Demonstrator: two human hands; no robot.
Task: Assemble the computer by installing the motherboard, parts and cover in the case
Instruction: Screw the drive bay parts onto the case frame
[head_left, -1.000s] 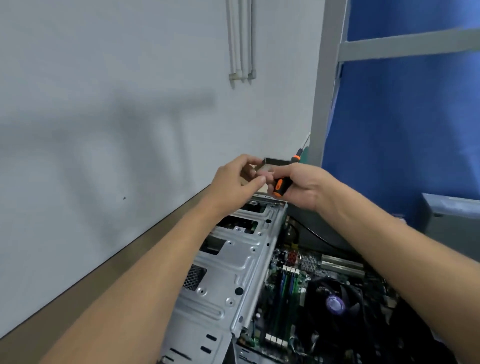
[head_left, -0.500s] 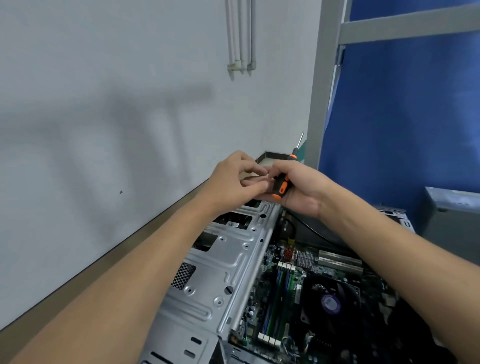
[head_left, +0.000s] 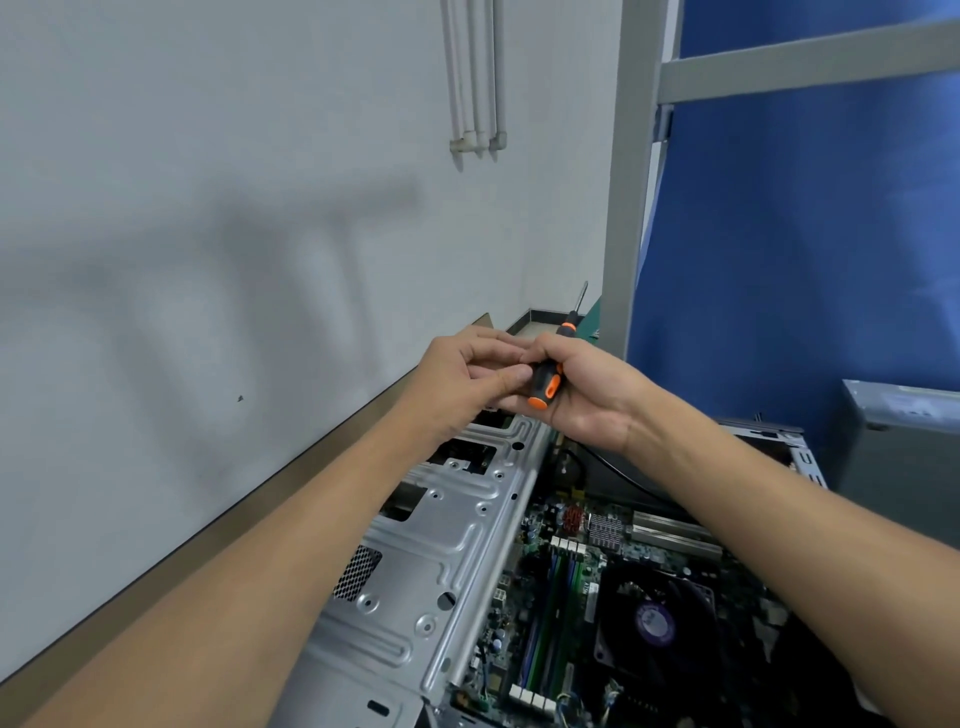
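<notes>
Grey wall (head_left: 208, 208) fills the left side, and white pipes (head_left: 475, 78) run down it near the top. A brown table (head_left: 337, 441) edge runs along the bottom of the wall.

The left grip (head_left: 467, 374), a bare hand, is held up over the far end of the computer case (head_left: 441, 545). Its fingers are curled in and its thumb tip touches the handle of the screwdriver (head_left: 545, 382). I cannot tell if it pinches anything small.

The case lies open on the table, just beside the wall. Its silver metal frame with holes sits on the left part, under the left arm.

The screwdriver is black and orange. Its thin metal tip points up and away, toward the wall. The right grip (head_left: 587, 395), also a bare hand, has its fingers wrapped round the handle. The two grips touch each other above the case.

Inside the case, to the right of the silver frame, lies the green motherboard (head_left: 571, 571). Long memory sticks (head_left: 545, 597) stand in a row on it. A round black fan (head_left: 654, 618) with a purple middle sits next to them. A black cable (head_left: 618, 467) curves below the right grip.

A grey post (head_left: 623, 182) stands behind the grips. A blue screen (head_left: 805, 260) is to its right. A grey box (head_left: 904, 441) sits at the far right.
</notes>
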